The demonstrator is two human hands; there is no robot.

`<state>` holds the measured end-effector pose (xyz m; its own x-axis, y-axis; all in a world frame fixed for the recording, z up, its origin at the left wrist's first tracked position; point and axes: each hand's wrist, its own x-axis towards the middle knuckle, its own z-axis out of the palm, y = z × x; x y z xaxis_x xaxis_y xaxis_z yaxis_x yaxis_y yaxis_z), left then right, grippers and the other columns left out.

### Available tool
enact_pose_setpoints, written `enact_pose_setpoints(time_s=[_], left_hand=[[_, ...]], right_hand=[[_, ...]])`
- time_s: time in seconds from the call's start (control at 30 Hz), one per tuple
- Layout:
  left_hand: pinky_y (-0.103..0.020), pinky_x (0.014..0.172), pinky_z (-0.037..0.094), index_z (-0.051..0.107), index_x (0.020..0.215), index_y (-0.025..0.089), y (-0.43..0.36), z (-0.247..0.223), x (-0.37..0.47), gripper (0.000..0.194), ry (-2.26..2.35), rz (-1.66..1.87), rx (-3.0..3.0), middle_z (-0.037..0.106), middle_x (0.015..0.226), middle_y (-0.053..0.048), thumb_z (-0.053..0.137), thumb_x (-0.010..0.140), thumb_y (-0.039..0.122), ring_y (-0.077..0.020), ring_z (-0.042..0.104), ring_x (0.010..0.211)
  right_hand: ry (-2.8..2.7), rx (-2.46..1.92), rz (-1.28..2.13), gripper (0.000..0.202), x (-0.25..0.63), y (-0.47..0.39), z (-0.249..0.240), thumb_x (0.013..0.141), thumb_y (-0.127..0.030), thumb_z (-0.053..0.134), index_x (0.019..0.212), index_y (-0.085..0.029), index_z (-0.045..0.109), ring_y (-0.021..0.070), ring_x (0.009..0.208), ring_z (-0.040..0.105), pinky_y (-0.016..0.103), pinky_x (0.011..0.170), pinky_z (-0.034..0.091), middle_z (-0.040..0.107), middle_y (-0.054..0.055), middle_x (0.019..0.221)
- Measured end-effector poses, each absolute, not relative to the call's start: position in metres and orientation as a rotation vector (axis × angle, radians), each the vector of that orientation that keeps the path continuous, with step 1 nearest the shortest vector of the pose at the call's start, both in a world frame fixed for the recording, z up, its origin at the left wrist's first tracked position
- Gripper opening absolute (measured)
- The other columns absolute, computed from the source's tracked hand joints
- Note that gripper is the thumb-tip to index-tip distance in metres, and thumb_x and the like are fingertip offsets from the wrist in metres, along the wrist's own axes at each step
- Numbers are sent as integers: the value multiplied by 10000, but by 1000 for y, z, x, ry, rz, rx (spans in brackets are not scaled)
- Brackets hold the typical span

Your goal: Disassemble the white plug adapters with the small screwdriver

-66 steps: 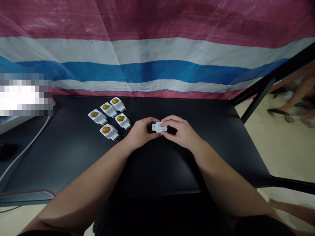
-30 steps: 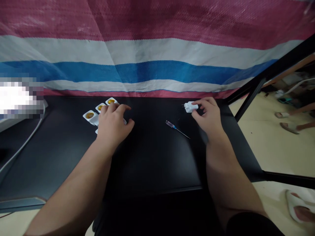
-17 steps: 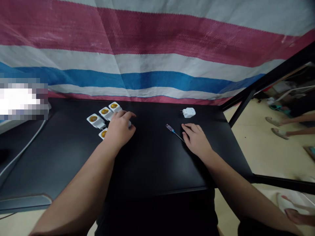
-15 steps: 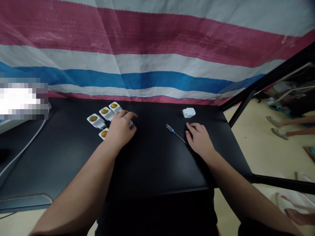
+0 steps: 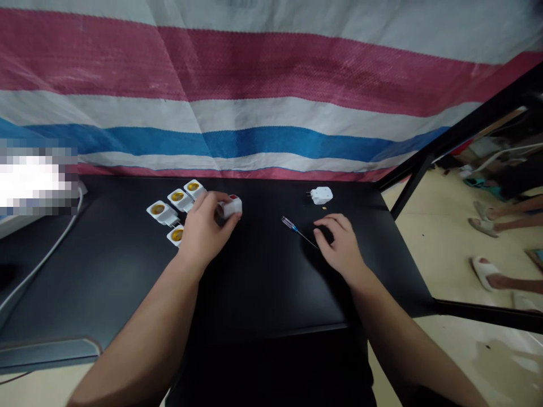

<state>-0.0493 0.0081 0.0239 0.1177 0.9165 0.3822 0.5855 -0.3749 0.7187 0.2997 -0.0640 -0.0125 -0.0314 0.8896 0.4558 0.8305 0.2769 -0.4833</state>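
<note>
My left hand [image 5: 206, 226] is closed round a white adapter [image 5: 233, 208] with a small red part on top. Beside it, to the left, several white lamp sockets [image 5: 158, 210] with gold-coloured interiors lie on the black table. My right hand [image 5: 338, 244] has its fingers curved apart, with nothing seen between them. Just left of that hand lies a screwdriver [image 5: 290, 224] with a clear and blue handle, its shaft pointing toward the hand. Beyond the right hand are a white plug [image 5: 322, 195] with metal prongs and a tiny brass-coloured piece [image 5: 324, 208].
A striped sheet [image 5: 263, 135] hangs behind the black table [image 5: 263, 282]. A white cable [image 5: 51, 244] runs along the left side. The black metal frame [image 5: 409, 189] stands at the right, with people's feet on the floor beyond.
The white adapter has come up into view in my left hand, clear of the sockets. My right hand has drawn back slightly, and the tiny brass-coloured piece now shows near the plug.
</note>
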Motion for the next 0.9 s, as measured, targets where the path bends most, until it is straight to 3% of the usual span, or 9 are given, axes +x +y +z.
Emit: enact_pose_setpoints(time_s=[0.1, 0.17, 0.27, 0.37, 0.47, 0.5, 0.57, 0.67, 0.9], left_hand=[[-307, 794, 598, 644, 1192, 238, 2, 25, -32, 511, 1044, 1356, 1513, 638, 1062, -25, 935, 774, 273, -183, 676, 915], [-261, 738, 573, 661, 1279, 238, -2, 22, -22, 625, 834, 1232, 1231, 638, 1005, -8, 953, 727, 246, -148, 655, 840], [-266, 752, 570, 717, 1262, 190, -8, 12, -13, 522, 711, 968, 1025, 721, 1050, -62, 902, 781, 272, -161, 691, 859], [-291, 810, 581, 717, 1126, 187, -8, 0, -7, 397, 693, 1005, 1232, 744, 1152, -86, 905, 780, 236, -176, 718, 926], [-356, 933, 583, 650, 993, 191, -2, -10, -3, 299, 717, 1013, 1703, 751, 1276, -114, 857, 782, 143, -238, 736, 1104], [-365, 946, 578, 633, 997, 198, 0, -12, -2, 286, 742, 962, 1831, 758, 1274, -111, 824, 798, 121, -242, 736, 1116], [-368, 941, 576, 627, 1110, 214, 3, -14, 0, 334, 806, 864, 1977, 764, 1244, -90, 777, 831, 106, -229, 739, 1085], [-379, 963, 586, 607, 1302, 229, 5, -14, 1, 479, 862, 824, 2036, 756, 1246, -75, 781, 866, 136, -229, 747, 1089], [-400, 967, 611, 664, 1336, 230, 4, -16, -2, 473, 834, 819, 2113, 786, 1243, -79, 824, 892, 193, -260, 774, 1087]], right_hand=[[-1978, -1481, 262, 268, 271, -66, -5, 1027, -268, 640, 1273, -229, 738, 316, 1198, 701, 538, 1094, 585, 704, 141, 1271], [-2048, -1504, 314, 360, 256, -60, -6, 1012, -238, 653, 1368, -226, 705, 331, 1231, 692, 554, 1104, 590, 705, 152, 1329], [-2082, -1595, 391, 367, 246, -45, -7, 1011, -163, 593, 1351, -196, 729, 318, 1136, 731, 539, 1038, 630, 735, 152, 1226], [-2040, -1605, 472, 388, 250, -28, 2, 989, -118, 569, 1321, -174, 762, 291, 1027, 758, 515, 976, 658, 739, 145, 1148], [-1753, -1436, 575, 506, 257, -14, 24, 1029, -198, 586, 1531, -238, 639, 219, 868, 753, 449, 877, 693, 723, 90, 1110], [-1646, -1337, 616, 565, 257, -9, 33, 1055, -235, 572, 1618, -290, 547, 189, 813, 745, 413, 822, 702, 707, 70, 1128], [-1545, -1157, 651, 609, 251, -2, 49, 1093, -322, 577, 1682, -383, 436, 171, 867, 759, 399, 875, 711, 667, 61, 1248], [-1489, -889, 679, 526, 230, 5, 57, 1127, -407, 554, 1638, -448, 436, 168, 952, 766, 424, 946, 709, 587, 53, 1371], [-1512, -728, 827, 385, 191, 2, 17, 1134, -400, 579, 1503, -384, 471, 131, 855, 753, 376, 876, 713, 563, 52, 1330]])
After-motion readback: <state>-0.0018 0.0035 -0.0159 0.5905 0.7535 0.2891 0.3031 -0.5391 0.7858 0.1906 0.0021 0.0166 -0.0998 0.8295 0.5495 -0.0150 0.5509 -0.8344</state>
